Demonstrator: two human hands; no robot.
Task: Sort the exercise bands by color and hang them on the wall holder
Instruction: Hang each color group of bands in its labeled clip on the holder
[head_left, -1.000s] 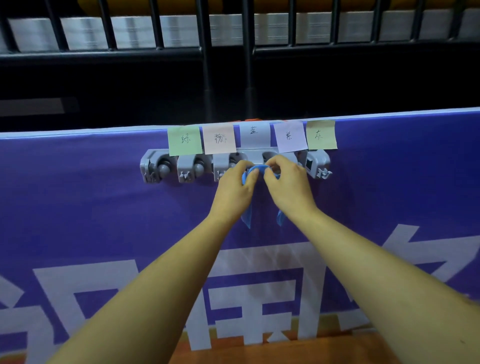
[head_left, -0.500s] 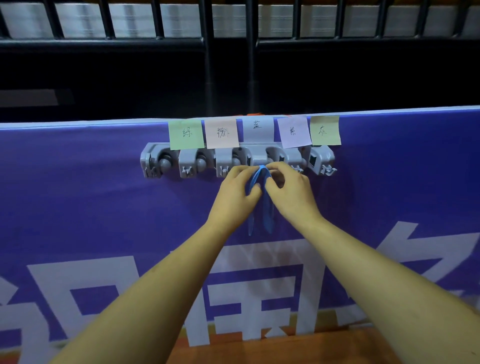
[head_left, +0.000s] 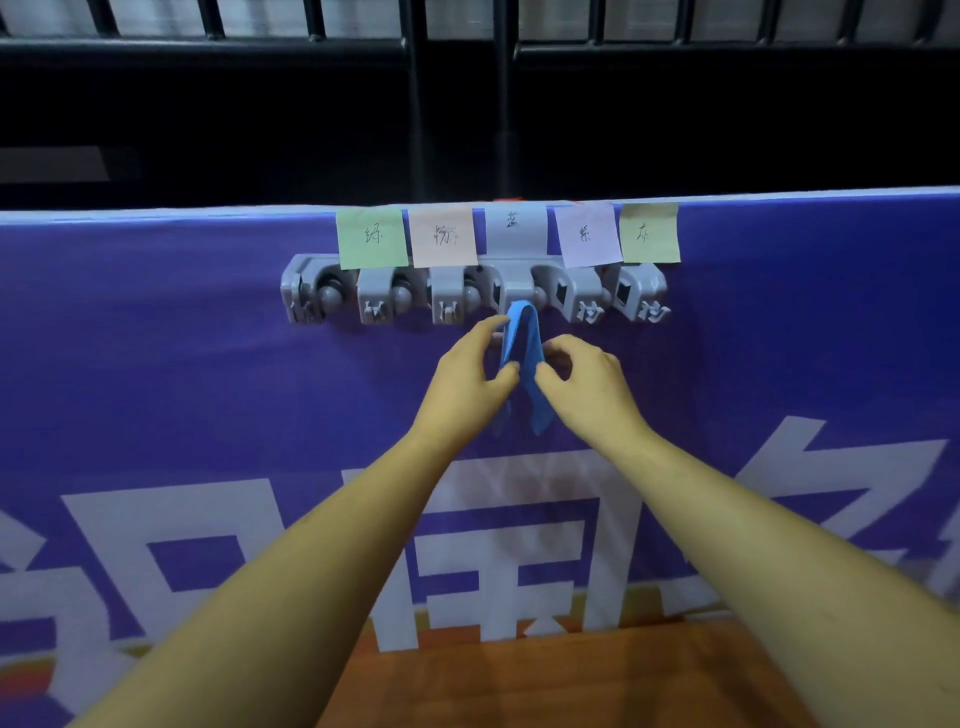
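Blue looped exercise band (head_left: 521, 358) hangs from the grey plastic wall holder (head_left: 475, 293), middle hook; below the holder, left hand (head_left: 467, 382) and right hand (head_left: 587, 387) pinch its strands.

Below wall holder (head_left: 475, 293): bare banner (head_left: 156, 389) both sides, free passage. Under its middle hook, blue band (head_left: 522, 358) hangs, left hand (head_left: 467, 384) and right hand (head_left: 587, 387) crowding it. Notes (head_left: 371, 238) cover holder's top edge.
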